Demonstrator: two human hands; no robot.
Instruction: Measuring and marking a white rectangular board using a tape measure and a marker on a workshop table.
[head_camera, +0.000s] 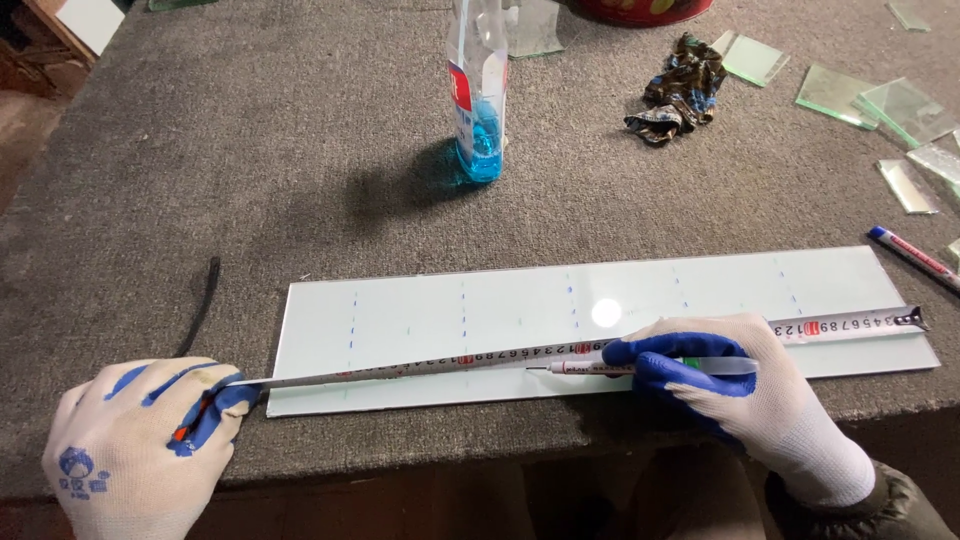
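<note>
Your gloved hands stretch a tape measure across a glass strip.

Your left hand (135, 445) closes its fingers on the tape measure (600, 347) case; your right hand (735, 385) pinches a marker pen (640, 366), tip just below the tape on the glass strip (450, 310).

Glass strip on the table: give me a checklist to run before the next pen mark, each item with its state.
1. Glass strip lies flat on the table: ok.
2. Tape measure stretched along the strip: ok.
3. Left hand holds the tape's end past the strip's left edge: ok.
4. Right hand grips the pen, tip at the tape's edge: ok.
5. Tip on the correct graduation: cannot tell.
6. Spray bottle stands apart from the strip: ok.
</note>
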